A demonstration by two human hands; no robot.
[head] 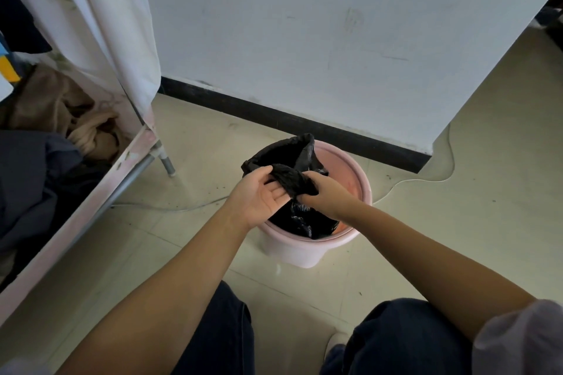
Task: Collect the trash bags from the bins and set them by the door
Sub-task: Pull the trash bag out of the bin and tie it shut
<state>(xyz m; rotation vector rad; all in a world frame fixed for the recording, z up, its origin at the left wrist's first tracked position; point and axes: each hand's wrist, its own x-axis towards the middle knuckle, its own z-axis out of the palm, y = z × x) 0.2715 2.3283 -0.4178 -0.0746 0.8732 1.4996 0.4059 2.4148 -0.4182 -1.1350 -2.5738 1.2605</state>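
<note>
— Where's the bag from your seat?

— I see the black trash bag [297,183] at the middle of the frame, most of it down inside the pink bin [307,248], which stands on the floor [457,222] just in front of the white wall [304,24]. A gathered strip of the bag's top runs across between the two hands, above the bin's mouth.

— And the hands?

— They're close together over the bin. The right hand [327,196] has its fingers curled round the bunched plastic, knuckles up. The left hand [262,196] lies palm up just beside it, and the strip passes over its fingers; I think the thumb presses it down, though the plastic hides that grip, so I can't say for sure.

— Anything around them?

— A thin white cable [182,208] on the floor left of the bin, a rack [122,167] with heaped clothes [45,161] at the left edge, and a white curtain [100,24] at upper left.
</note>
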